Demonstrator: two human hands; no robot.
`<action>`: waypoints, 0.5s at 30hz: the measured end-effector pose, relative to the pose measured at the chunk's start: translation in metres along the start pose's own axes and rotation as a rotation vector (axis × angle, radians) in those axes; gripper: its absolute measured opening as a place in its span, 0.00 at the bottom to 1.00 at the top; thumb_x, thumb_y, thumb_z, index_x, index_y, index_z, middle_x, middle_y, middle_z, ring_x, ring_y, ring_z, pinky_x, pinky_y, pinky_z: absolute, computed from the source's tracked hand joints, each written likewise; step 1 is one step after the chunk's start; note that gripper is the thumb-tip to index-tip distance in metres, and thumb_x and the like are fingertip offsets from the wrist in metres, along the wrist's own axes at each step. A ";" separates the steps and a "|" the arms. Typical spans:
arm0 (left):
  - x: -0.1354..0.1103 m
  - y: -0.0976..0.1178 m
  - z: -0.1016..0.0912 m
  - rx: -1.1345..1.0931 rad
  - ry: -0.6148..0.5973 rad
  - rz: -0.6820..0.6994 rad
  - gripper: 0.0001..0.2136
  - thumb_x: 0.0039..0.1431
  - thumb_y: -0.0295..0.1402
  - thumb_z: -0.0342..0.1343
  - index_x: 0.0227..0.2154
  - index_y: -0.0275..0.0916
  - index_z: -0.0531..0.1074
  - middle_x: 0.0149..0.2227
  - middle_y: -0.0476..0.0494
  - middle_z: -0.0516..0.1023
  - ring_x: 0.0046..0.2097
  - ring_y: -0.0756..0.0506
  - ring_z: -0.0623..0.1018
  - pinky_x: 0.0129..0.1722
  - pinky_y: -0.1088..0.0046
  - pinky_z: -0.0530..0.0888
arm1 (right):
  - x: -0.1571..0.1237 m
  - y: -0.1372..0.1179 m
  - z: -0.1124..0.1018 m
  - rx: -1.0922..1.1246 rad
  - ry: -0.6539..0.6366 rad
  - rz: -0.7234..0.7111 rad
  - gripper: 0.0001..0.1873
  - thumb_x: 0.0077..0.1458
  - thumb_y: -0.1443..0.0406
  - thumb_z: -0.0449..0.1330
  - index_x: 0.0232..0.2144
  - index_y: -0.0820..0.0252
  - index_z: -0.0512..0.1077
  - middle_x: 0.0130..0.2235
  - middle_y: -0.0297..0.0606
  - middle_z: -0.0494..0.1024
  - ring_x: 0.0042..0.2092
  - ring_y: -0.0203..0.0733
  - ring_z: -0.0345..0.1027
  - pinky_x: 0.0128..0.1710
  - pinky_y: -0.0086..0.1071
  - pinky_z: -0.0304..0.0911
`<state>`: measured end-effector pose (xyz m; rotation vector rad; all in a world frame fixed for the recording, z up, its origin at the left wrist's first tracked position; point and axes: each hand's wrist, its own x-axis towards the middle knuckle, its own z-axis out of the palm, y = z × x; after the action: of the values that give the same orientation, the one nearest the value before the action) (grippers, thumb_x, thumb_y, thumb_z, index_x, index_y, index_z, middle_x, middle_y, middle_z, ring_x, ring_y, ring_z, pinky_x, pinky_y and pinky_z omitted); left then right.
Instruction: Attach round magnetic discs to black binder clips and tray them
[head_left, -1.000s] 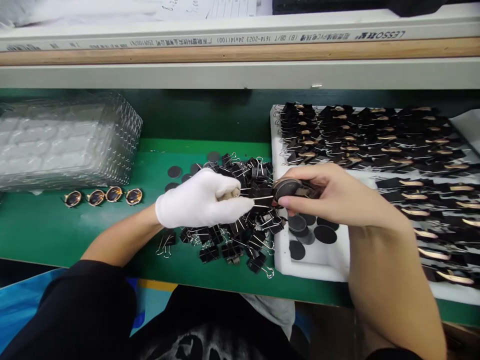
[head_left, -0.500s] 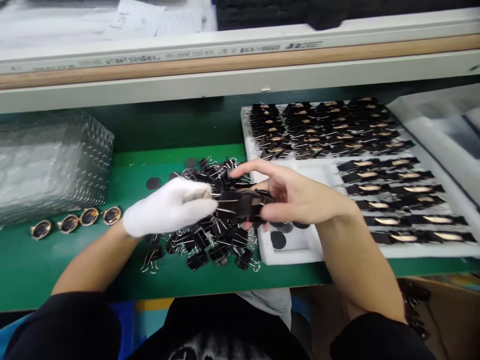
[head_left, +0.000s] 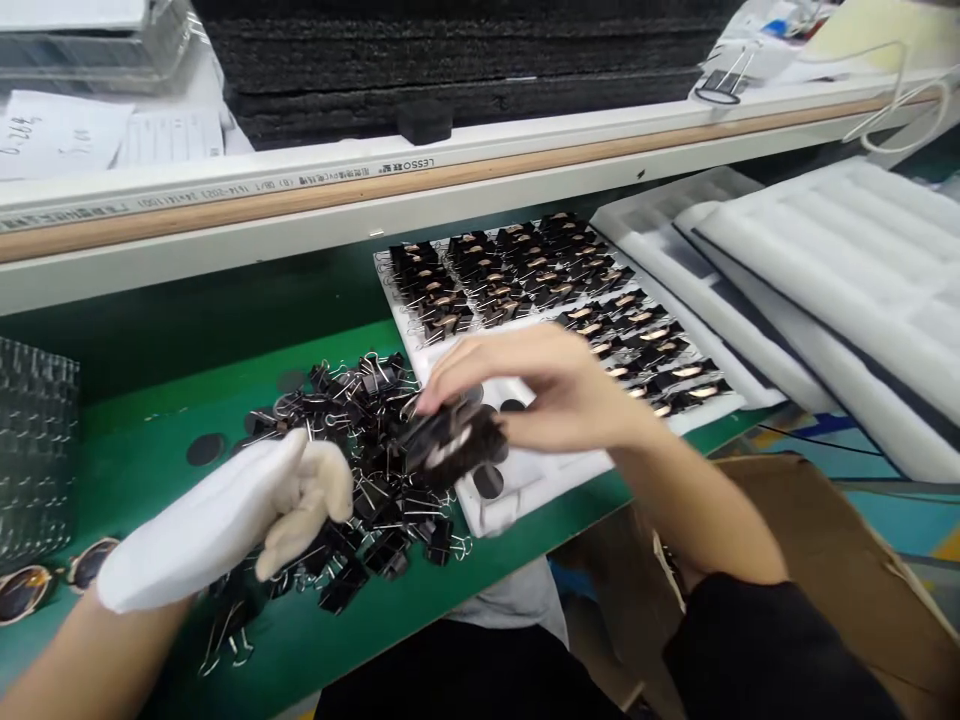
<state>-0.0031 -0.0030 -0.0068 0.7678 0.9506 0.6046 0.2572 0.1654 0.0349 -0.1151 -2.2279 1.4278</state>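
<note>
My bare right hand pinches a dark clipped piece, blurred by motion, over the near end of a white foam tray. My left hand wears a white glove. It has drawn back to the left of the piece, over the near edge of a pile of black binder clips. Its fingers are loosely curled and I see nothing in them. Rows of clipped pieces fill the far part of the tray. Black round discs lie in its near part.
Several black discs lie on the green bench. Round amber lenses sit at the far left below a stack of clear blister trays. Empty white foam trays lie to the right. A shelf rail runs across the back. A cardboard box stands below.
The view has swung to the right. My gloved left hand let go of the clipped piece and moved back left. My right hand keeps the piece and carries it over the tray.
</note>
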 end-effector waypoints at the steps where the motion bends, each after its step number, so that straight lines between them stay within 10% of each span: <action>1: -0.001 0.000 -0.004 -0.007 0.001 0.036 0.20 0.63 0.57 0.53 0.35 0.49 0.81 0.15 0.53 0.67 0.17 0.53 0.61 0.19 0.77 0.58 | -0.002 0.000 -0.020 -0.166 -0.009 0.061 0.10 0.59 0.67 0.64 0.43 0.52 0.81 0.45 0.35 0.85 0.48 0.43 0.79 0.51 0.41 0.74; 6: -0.009 -0.002 -0.020 0.062 0.036 0.104 0.19 0.68 0.52 0.51 0.38 0.47 0.81 0.19 0.51 0.70 0.20 0.52 0.68 0.21 0.77 0.65 | -0.014 0.038 -0.092 -0.866 -0.136 0.450 0.06 0.51 0.69 0.66 0.34 0.58 0.81 0.37 0.40 0.84 0.39 0.49 0.76 0.41 0.41 0.66; 15: -0.019 -0.002 -0.015 0.355 0.122 0.160 0.22 0.75 0.46 0.43 0.38 0.37 0.76 0.21 0.49 0.72 0.22 0.52 0.70 0.22 0.79 0.67 | -0.043 0.091 -0.095 -1.368 -0.403 0.526 0.13 0.60 0.70 0.57 0.40 0.59 0.82 0.46 0.44 0.84 0.47 0.51 0.77 0.41 0.39 0.59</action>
<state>-0.0245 -0.0135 -0.0043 1.1414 1.1319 0.6352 0.3198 0.2716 -0.0279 -0.9583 -3.2426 -0.2080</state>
